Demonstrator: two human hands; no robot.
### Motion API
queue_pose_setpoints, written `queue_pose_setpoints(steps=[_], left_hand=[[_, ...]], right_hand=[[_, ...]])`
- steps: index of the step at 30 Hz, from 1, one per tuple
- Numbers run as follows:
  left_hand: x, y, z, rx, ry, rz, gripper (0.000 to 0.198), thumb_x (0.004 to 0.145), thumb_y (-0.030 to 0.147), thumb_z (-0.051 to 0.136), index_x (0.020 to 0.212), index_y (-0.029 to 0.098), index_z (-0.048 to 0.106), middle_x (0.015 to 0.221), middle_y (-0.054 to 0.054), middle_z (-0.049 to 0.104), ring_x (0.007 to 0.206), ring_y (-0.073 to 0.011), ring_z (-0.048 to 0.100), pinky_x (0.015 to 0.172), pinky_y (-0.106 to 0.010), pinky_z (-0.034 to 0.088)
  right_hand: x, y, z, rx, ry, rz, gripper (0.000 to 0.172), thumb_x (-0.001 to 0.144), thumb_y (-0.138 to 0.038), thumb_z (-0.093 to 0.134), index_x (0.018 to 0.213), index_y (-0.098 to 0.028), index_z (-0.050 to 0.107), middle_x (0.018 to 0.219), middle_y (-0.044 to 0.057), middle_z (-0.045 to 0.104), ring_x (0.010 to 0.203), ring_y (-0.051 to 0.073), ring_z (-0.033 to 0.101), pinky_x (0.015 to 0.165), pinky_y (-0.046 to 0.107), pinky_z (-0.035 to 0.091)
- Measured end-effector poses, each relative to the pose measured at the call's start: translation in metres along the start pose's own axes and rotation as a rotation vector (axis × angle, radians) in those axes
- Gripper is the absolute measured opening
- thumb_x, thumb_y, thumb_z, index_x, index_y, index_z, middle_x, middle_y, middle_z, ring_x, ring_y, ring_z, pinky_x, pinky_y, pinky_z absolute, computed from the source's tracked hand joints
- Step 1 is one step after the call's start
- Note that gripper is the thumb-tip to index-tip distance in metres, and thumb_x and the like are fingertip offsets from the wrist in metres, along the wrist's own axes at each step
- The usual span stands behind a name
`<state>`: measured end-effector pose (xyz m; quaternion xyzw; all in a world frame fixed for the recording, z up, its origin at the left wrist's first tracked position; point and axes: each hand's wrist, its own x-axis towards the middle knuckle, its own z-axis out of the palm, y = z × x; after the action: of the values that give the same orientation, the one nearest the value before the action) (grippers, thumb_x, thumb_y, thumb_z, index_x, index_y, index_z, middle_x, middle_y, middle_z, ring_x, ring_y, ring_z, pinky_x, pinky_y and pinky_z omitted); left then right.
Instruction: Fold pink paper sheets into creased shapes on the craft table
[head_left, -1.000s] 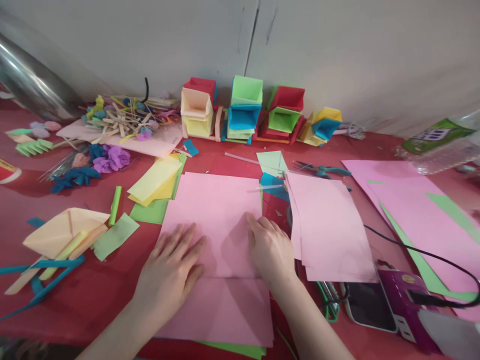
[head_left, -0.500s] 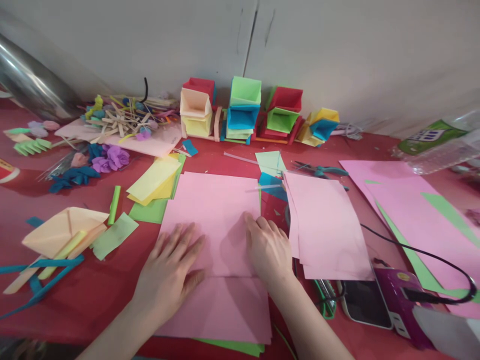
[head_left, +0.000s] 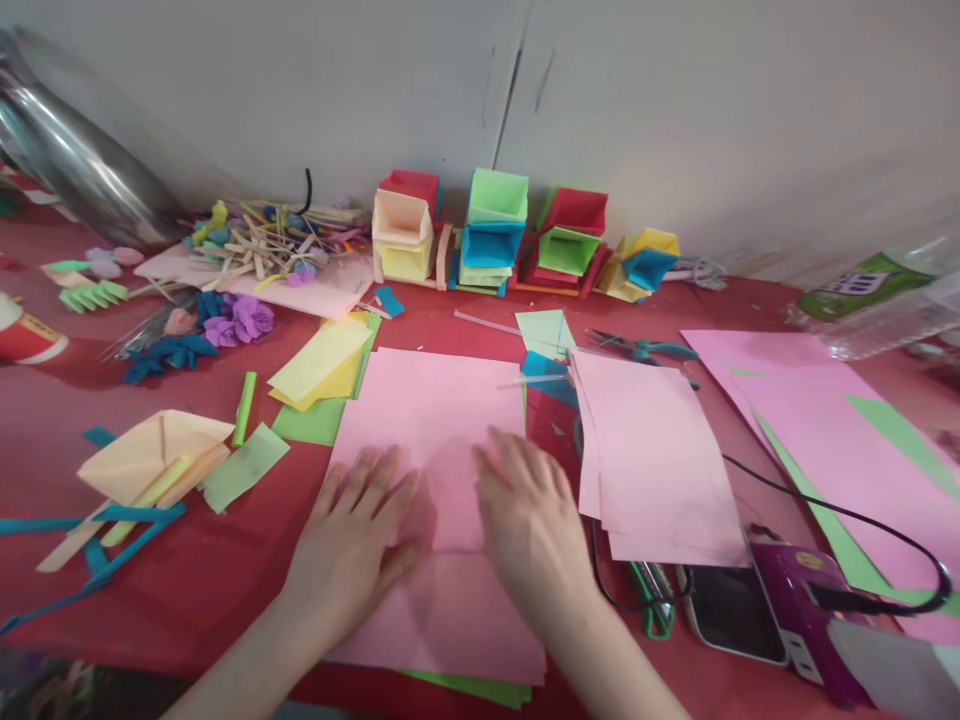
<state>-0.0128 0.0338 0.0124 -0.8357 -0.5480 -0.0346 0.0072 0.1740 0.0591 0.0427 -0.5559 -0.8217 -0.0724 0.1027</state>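
Note:
In front of me lies pink paper [head_left: 439, 405], with a line running across it low down and green sheets [head_left: 480, 688] peeking out at the bottom edge. My left hand [head_left: 360, 540] rests flat on its left side, fingers spread. On the right side, my right hand [head_left: 529, 520] lies palm down on the same paper with its fingers stretched forward, slightly blurred. Neither hand grips anything. Just right of my right hand is a stack of smaller pink sheets [head_left: 664, 460].
Folded paper boxes [head_left: 491, 245] line the wall. Left are paper flowers [head_left: 244, 320], a peach folded paper [head_left: 154, 455] and a paper cup [head_left: 30, 335]. Right are pliers [head_left: 652, 350], a phone [head_left: 735, 610], a purple device [head_left: 806, 600] with a black cable and a plastic bottle [head_left: 885, 290].
My right hand has moved slightly left over the pink paper, and its curled fingers have straightened. My left hand stays flat. The whole view has shifted a little.

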Motion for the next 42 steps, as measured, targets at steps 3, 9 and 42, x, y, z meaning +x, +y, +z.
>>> queue_pose_setpoints(steps=[3, 9, 42], left_hand=[[0.0, 0.001, 0.0, -0.01, 0.008, -0.016, 0.05, 0.084, 0.045, 0.041, 0.13, 0.024, 0.04, 0.142, -0.004, 0.027, 0.13, -0.029, 0.023, 0.102, -0.049, 0.023], [0.0, -0.001, 0.001, -0.012, 0.033, 0.024, 0.054, 0.084, 0.05, 0.038, 0.13, 0.022, 0.039, 0.142, -0.006, 0.029, 0.13, -0.03, 0.022, 0.101, -0.051, 0.024], [-0.035, -0.035, 0.007, 0.053, 0.102, -0.111, 0.055, 0.084, 0.025, 0.034, 0.138, 0.017, 0.023, 0.142, -0.005, 0.027, 0.132, -0.0263, 0.014, 0.105, -0.048, 0.018]], right_hand=[[-0.027, -0.029, 0.001, 0.09, 0.049, -0.228, 0.024, 0.082, -0.022, 0.046, 0.097, -0.016, 0.065, 0.11, 0.006, 0.061, 0.108, 0.023, 0.045, 0.101, 0.041, 0.022], [-0.065, -0.044, 0.012, 0.045, 0.059, -0.211, 0.032, 0.083, -0.027, 0.042, 0.107, -0.016, 0.061, 0.124, 0.005, 0.054, 0.117, 0.027, 0.038, 0.106, 0.046, 0.01], [-0.063, -0.04, 0.008, 0.173, 0.023, -0.206, 0.037, 0.084, -0.018, 0.04, 0.118, -0.008, 0.053, 0.125, 0.011, 0.051, 0.113, 0.023, 0.05, 0.091, 0.033, 0.048]])
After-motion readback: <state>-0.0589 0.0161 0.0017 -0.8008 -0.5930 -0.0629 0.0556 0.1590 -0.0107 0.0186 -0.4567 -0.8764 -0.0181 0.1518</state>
